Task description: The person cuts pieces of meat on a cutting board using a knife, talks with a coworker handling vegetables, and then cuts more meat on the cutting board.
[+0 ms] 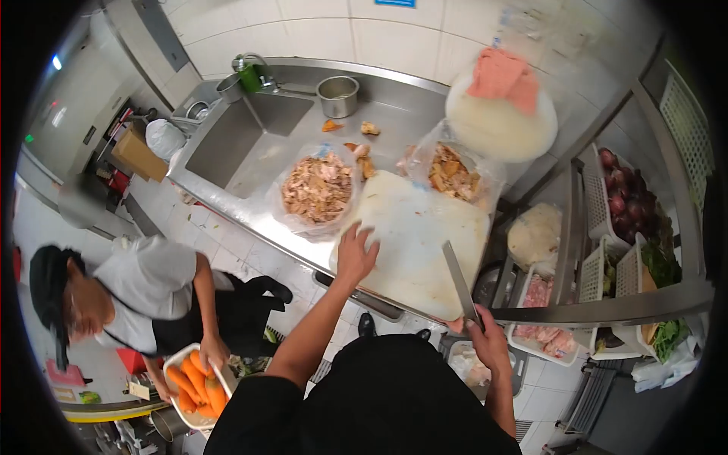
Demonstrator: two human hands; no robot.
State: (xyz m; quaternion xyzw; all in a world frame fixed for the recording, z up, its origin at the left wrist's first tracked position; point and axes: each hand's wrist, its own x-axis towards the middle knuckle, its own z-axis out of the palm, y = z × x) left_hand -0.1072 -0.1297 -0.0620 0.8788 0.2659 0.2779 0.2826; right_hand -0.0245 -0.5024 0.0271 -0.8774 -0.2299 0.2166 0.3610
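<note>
My left hand (pixel 356 254) is at the left edge of the white cutting board (pixel 417 235), its fingers spread and nothing in them. Whether it touches the board I cannot tell. In my right hand (pixel 489 341) is a knife (pixel 459 280), gripped by the handle, with its blade pointing away over the board's right side. A small pinkish piece (pixel 455 324) lies at the near edge by the knife. Beyond my left hand sits a clear plastic bag of chopped meat (pixel 317 188). Another bag with browned pieces (pixel 453 174) stands at the board's far right corner.
A metal sink (pixel 250 140) and a metal pot (pixel 338 95) are at the back. Crates with onions (pixel 626 197) and raw meat (pixel 542 315) stand on the right rack. At left, a co-worker (pixel 152 280) carries a basket of carrots (pixel 199 383).
</note>
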